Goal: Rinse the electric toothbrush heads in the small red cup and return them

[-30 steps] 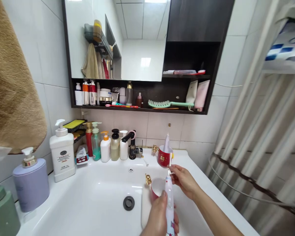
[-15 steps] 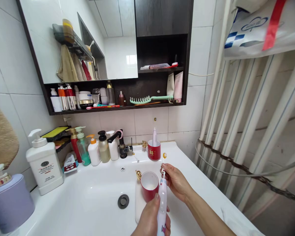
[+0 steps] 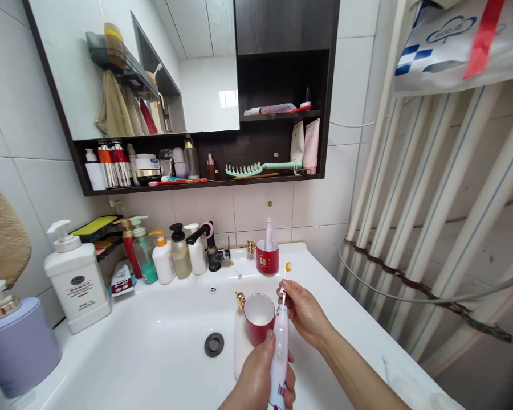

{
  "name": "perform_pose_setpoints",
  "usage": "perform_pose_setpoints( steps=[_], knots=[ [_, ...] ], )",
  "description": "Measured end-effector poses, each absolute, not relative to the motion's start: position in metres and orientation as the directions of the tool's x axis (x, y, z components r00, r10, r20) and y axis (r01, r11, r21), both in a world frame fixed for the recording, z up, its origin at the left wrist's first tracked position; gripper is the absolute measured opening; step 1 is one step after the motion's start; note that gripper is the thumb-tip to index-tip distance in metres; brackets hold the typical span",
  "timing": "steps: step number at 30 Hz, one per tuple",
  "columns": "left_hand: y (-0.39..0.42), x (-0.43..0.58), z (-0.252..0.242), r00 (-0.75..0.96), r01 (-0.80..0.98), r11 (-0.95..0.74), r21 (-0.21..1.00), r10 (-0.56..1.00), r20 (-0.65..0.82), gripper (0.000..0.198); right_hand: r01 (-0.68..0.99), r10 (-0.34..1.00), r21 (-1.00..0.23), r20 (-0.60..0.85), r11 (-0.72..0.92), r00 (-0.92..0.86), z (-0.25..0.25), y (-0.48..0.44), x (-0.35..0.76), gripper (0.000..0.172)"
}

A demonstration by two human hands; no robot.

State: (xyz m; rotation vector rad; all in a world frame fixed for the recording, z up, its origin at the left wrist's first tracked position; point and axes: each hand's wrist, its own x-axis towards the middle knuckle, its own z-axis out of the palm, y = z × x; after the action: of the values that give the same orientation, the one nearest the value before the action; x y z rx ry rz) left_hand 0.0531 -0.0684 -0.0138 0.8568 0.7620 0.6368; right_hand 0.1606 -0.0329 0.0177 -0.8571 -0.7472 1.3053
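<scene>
My left hand (image 3: 260, 367) is wrapped round the pale lilac handle (image 3: 279, 353) of an electric toothbrush, held upright over the front of the sink. A thin shaft (image 3: 284, 296) rises from the handle's top. Just above it, my right hand (image 3: 303, 310) pinches the base of a toothbrush head (image 3: 288, 266) with yellow and white bristles. The fingers hide much of the base, so I cannot tell how far it sits on the shaft. Left of the handle, a red cup (image 3: 259, 327) with a gold handle shows its white inside.
Behind, another red cup (image 3: 267, 263) holds a second lilac toothbrush handle (image 3: 269, 232). The white sink (image 3: 166, 341) has a dark drain (image 3: 214, 344) and a black faucet (image 3: 212, 250). Pump bottles (image 3: 180, 253) line its back left. White pipes (image 3: 410, 228) run along the right wall.
My hands have shifted slightly left in view. The brush head leans a little more to the right, its bristles turned more toward me. Both grips stay the same.
</scene>
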Motion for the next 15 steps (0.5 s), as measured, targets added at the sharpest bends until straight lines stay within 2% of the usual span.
perform_pose_setpoints(
  steps=[15],
  knots=[
    [-0.0683,0.0536,-0.0193,0.539,-0.194,0.460,0.866,0.788,-0.298,0.047,-0.366,0.991,-0.929,0.008,0.056,0.131,0.0163,-0.0336,0.1621,0.023]
  ],
)
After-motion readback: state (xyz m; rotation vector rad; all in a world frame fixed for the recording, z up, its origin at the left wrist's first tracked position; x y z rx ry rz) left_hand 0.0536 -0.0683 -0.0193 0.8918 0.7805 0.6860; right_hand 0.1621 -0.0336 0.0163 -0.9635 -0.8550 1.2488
